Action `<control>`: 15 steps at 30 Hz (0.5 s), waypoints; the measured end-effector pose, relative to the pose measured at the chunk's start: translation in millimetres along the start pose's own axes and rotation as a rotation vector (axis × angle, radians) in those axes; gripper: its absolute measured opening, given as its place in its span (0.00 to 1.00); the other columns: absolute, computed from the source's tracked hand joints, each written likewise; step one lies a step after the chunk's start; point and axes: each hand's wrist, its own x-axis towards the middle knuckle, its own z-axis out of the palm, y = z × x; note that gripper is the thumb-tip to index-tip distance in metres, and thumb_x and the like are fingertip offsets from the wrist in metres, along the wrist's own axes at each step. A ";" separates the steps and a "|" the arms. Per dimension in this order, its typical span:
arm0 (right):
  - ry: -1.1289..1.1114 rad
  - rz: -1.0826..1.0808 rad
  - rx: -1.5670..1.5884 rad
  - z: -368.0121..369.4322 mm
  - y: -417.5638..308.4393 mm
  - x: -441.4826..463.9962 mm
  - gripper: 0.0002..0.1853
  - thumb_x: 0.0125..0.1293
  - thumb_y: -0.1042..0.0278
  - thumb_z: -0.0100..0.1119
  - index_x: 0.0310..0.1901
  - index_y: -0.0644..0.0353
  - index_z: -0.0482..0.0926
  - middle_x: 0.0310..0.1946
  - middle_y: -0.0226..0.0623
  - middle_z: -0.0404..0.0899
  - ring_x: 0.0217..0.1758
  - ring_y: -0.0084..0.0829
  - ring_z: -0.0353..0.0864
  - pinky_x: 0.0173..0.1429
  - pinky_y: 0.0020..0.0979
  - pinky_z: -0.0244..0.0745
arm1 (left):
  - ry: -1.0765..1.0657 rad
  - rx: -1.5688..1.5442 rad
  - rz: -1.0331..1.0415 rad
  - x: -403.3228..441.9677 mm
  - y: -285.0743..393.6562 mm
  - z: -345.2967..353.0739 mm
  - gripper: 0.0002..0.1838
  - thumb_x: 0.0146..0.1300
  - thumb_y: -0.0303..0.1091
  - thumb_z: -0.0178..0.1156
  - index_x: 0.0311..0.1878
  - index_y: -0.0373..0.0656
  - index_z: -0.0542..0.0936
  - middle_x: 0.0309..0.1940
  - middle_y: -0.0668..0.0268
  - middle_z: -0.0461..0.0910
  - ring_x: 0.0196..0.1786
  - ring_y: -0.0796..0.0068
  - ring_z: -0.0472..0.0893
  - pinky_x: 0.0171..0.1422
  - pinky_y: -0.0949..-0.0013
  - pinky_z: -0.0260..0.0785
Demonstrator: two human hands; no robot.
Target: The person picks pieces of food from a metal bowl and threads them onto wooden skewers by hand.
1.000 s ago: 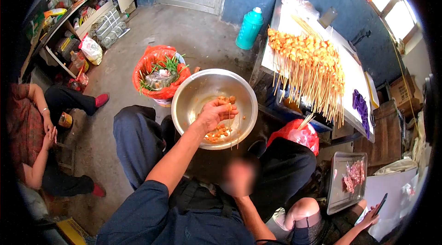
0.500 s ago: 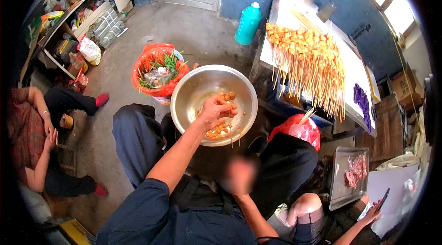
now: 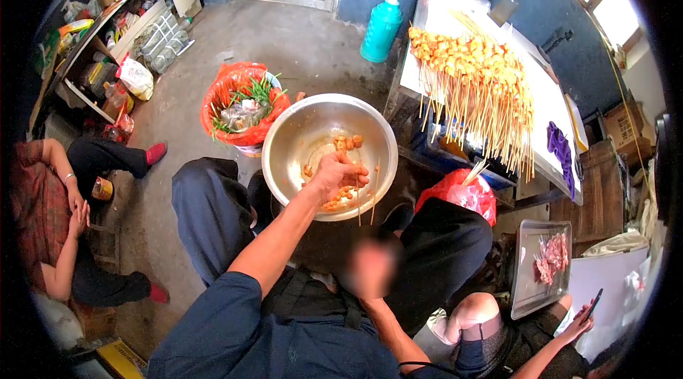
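A large steel bowl (image 3: pixel 284 130) stands between my knees, with orange-coated meat pieces (image 3: pixel 341 199) on its bottom. My left hand (image 3: pixel 340 177) is over the bowl, its fingers closed round a thin wooden skewer (image 3: pixel 358 201). Orange chunks (image 3: pixel 348 143) show just beyond the fingers, apparently at the skewer's top end. A second stick (image 3: pixel 376 190) slants close by at the bowl's right side; whether I hold it too cannot be made out. My right hand (image 3: pixel 371 269) is near my lap, heavily blurred, so its fingers and anything in them are hidden.
Many loaded skewers (image 3: pixel 477 73) cover the table (image 3: pixel 551 112) at right. A red-bagged bucket (image 3: pixel 213 105) of greens and a teal flask (image 3: pixel 382 30) stand beyond. A tray (image 3: pixel 523 272) holds raw meat. People sit left (image 3: pixel 43 201) and lower right, one with a phone (image 3: pixel 595 304).
My left hand has shifted slightly towards me and to the right within the bowl, still gripping the skewer. The whole view has moved a little; my right hand stays near my lap.
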 end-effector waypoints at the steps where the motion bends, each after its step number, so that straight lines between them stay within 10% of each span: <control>1: -0.011 -0.061 -0.041 0.6 2.5 0.1 0.05 0.64 0.70 0.56 0.36 0.62 0.74 0.20 0.27 0.74 0.20 0.14 0.68 0.22 0.18 0.61 | 0.002 0.001 -0.001 -1.2 -1.8 -0.4 0.12 0.54 0.21 0.63 0.28 0.40 0.67 0.29 0.49 0.81 0.28 0.62 0.84 0.33 0.62 0.80; 15: 0.071 0.234 0.396 29.3 -53.1 36.8 0.04 0.64 0.72 0.56 0.36 0.62 0.72 0.18 0.28 0.72 0.14 0.13 0.59 0.16 0.18 0.51 | -0.057 0.071 -0.031 -17.6 -7.2 22.6 0.12 0.53 0.20 0.62 0.30 0.39 0.66 0.26 0.51 0.80 0.26 0.63 0.84 0.28 0.67 0.78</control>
